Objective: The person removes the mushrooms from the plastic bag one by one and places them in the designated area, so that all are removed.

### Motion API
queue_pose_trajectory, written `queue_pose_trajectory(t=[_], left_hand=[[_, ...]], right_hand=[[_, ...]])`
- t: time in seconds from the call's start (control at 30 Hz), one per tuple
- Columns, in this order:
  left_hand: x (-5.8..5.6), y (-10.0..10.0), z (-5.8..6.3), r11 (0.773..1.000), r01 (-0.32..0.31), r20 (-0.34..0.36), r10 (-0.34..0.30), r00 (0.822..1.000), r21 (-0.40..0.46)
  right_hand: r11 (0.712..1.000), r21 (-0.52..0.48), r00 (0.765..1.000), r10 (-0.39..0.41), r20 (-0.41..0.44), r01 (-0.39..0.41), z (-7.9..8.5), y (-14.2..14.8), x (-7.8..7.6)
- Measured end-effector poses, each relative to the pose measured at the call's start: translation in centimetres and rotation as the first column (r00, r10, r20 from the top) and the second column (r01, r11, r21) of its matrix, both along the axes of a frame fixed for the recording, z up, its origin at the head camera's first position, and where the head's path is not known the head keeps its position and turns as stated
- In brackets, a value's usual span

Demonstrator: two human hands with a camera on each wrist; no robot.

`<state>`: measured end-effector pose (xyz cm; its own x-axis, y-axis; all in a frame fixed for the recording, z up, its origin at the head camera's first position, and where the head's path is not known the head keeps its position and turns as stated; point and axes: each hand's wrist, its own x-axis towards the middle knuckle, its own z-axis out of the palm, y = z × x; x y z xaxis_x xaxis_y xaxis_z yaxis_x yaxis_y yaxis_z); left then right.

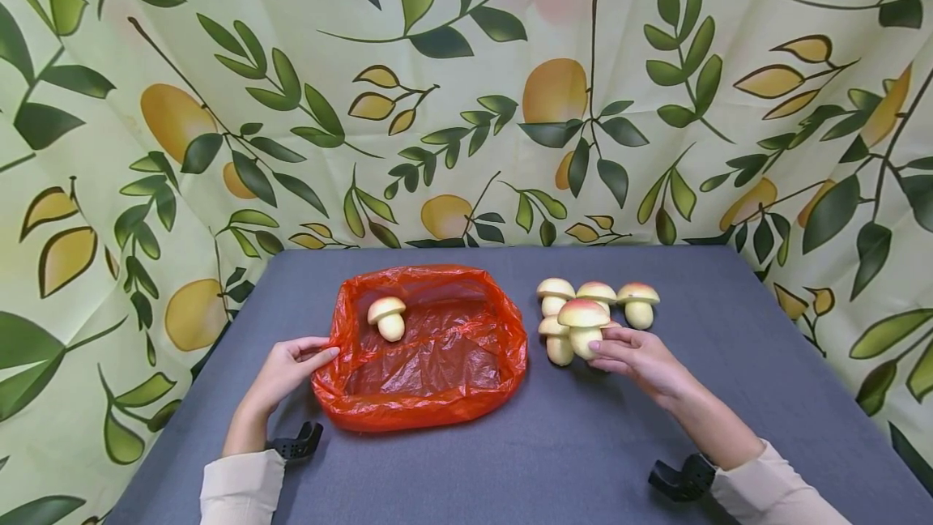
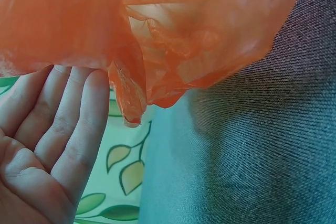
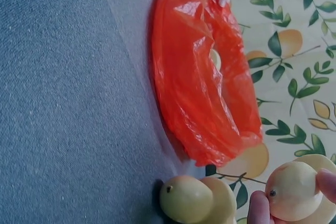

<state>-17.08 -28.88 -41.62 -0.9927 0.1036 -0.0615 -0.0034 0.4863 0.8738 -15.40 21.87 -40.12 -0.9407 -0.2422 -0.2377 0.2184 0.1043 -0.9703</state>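
My right hand (image 1: 641, 359) pinches a toy mushroom (image 1: 584, 316) with a reddish cap and pale stem between thumb and fingers. Several similar mushrooms (image 1: 639, 298) stand close behind and beside it on the table. In the right wrist view, the held mushroom (image 3: 294, 192) shows its rounded stem end, with another mushroom (image 3: 186, 200) near it. At the left rim of an open red plastic bag (image 1: 419, 416), my left hand (image 1: 287, 371) pinches the edge. The left wrist view shows its fingers (image 2: 76, 135) extended, tips against the bag film. One mushroom (image 1: 389, 318) lies inside the bag.
A grey-blue cloth covers the table (image 1: 466, 476). Behind it hangs a leaf-and-fruit patterned curtain (image 1: 466, 104), which also runs along the left and right sides. Each wrist wears a black camera mount.
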Motion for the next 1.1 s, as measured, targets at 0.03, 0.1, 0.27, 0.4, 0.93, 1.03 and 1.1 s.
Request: queue_pose_trajectory(t=[0.03,0.1,0.27,0.4,0.93,1.03,1.1], left_hand=[[0.0,0.0,0.0,1.000,0.001,-0.001,-0.001,1.000,-0.001],[0.0,0.0,0.0,1.000,0.002,-0.002,-0.002,1.000,-0.001],[0.0,0.1,0.1,1.000,0.000,0.004,0.000,1.000,0.002],[0.0,0.1,0.1,1.000,-0.003,0.010,0.003,1.000,0.001],[-0.1,-0.1,-0.3,1.000,0.004,-0.016,-0.004,1.000,0.016],[-0.1,-0.2,-0.4,1.000,0.006,-0.019,-0.006,1.000,0.020],[-0.1,-0.2,-0.3,1.000,0.005,-0.016,-0.005,1.000,0.017]], right_hand=[[1.000,0.002,1.000,0.000,0.002,0.000,0.0,0.1,0.0],[1.000,0.013,1.000,0.001,0.011,-0.001,-0.1,0.4,0.0],[0.999,0.032,1.000,0.012,0.022,-0.013,-0.1,1.1,-0.1],[1.000,0.022,1.000,0.002,0.017,-0.002,-0.2,1.5,-0.2],[0.996,-0.059,0.997,-0.072,0.017,0.073,-0.5,3.4,-0.3],[0.995,-0.065,0.997,-0.081,0.020,0.082,-0.4,3.7,-0.3],[0.994,-0.063,0.996,-0.083,0.024,0.084,-0.5,4.1,-0.3]])
